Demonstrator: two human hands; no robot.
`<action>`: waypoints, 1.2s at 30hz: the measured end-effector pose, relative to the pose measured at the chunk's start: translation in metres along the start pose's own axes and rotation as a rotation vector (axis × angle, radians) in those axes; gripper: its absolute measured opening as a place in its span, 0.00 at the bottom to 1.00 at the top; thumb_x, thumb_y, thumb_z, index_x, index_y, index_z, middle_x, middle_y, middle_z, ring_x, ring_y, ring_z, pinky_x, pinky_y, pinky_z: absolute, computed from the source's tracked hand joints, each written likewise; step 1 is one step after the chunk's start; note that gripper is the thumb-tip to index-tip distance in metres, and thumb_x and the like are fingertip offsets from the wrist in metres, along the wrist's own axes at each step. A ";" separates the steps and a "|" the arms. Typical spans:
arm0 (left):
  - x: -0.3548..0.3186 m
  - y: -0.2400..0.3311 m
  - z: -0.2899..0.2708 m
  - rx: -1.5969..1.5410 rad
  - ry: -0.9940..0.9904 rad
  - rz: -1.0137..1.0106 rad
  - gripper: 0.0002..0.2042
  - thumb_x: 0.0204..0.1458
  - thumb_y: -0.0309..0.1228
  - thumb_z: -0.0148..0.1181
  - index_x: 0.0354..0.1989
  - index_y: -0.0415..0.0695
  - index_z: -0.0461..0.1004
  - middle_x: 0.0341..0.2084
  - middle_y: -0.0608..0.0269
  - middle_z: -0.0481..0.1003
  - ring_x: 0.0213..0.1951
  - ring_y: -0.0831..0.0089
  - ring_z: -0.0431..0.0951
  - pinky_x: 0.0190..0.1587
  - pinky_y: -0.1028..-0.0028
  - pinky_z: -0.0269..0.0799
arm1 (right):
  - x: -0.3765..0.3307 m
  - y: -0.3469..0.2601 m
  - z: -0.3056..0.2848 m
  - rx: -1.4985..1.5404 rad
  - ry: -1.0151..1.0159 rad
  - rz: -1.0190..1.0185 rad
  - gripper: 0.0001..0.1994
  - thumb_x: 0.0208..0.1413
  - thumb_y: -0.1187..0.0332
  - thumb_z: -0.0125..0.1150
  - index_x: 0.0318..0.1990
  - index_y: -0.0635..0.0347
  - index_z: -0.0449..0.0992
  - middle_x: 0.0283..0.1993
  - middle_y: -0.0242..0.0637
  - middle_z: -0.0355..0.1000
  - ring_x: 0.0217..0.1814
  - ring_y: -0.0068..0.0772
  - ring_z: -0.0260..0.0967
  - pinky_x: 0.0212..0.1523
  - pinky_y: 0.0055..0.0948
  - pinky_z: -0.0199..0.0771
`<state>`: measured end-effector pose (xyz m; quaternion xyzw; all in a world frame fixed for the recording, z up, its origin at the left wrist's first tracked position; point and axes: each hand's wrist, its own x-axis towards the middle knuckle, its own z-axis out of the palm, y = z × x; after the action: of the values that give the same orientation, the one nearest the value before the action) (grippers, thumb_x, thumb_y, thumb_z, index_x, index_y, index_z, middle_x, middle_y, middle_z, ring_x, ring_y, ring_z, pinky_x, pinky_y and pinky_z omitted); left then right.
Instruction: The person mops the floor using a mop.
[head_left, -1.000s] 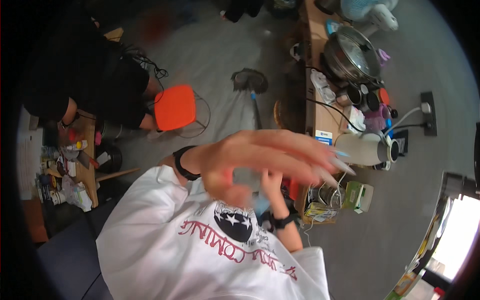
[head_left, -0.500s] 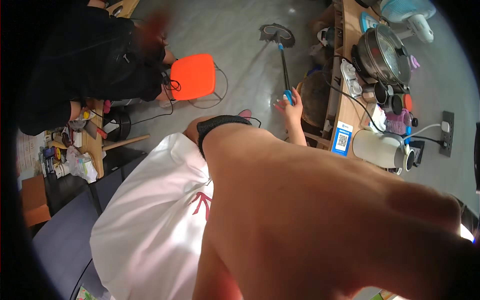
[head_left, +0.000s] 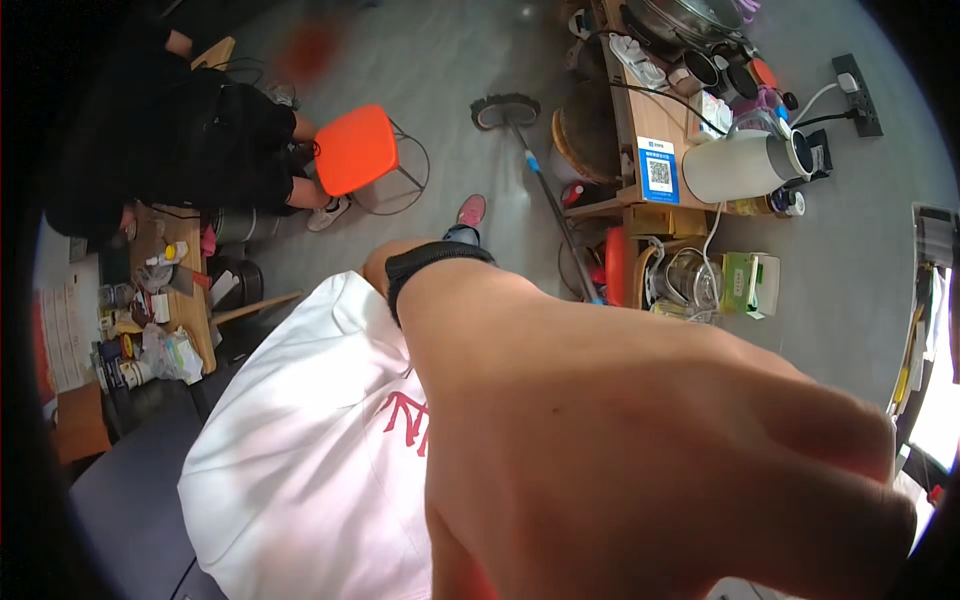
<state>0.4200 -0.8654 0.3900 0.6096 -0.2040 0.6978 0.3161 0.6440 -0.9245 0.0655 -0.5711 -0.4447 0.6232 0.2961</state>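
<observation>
The person's right hand (head_left: 640, 450) looms against the camera, its grip hidden, so what it holds cannot be told. Nearest lies the white T-shirt (head_left: 300, 470), worn below: soft, light, best pinched at the hem.

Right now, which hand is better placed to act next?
Left, it seems: the left hand, wearing a black fabric wristband, hangs close to the lens above the white printed shirt; the right hand is out of view.

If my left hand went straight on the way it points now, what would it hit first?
Nothing visible. The left hand fills the lower right of the view, very close to the camera, pointing toward that edge. The way looks free as far as the picture shows, though depth is unclear.
</observation>
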 end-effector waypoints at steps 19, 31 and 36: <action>-0.220 -0.002 -0.190 1.119 -0.531 -1.386 0.27 0.39 0.25 0.54 0.53 0.46 0.59 0.57 0.46 0.48 0.55 0.40 0.52 0.49 0.52 0.60 | 0.107 -0.154 0.156 -0.346 0.312 -0.592 0.14 0.50 0.74 0.47 0.46 0.63 0.66 0.51 0.43 0.63 0.54 0.37 0.59 0.53 0.30 0.57; -0.216 -0.011 -0.384 1.066 -0.625 -1.312 0.17 0.41 0.40 0.51 0.41 0.49 0.68 0.45 0.68 0.67 0.54 0.71 0.59 0.61 0.65 0.40 | 0.260 -0.256 0.303 -0.391 0.029 -0.801 0.07 0.47 0.75 0.49 0.34 0.64 0.72 0.36 0.44 0.70 0.42 0.43 0.66 0.46 0.34 0.63; -0.228 -0.029 -0.434 1.130 -0.358 -1.148 0.15 0.40 0.37 0.50 0.38 0.47 0.70 0.43 0.67 0.68 0.52 0.70 0.62 0.60 0.64 0.45 | 0.316 -0.283 0.317 -0.461 -0.022 -0.870 0.07 0.50 0.75 0.47 0.32 0.67 0.72 0.36 0.44 0.71 0.43 0.41 0.67 0.47 0.32 0.63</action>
<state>0.1393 -0.5976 0.0886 0.7881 0.4738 0.3172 0.2318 0.2408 -0.5943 0.1605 -0.3763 -0.7716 0.3330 0.3900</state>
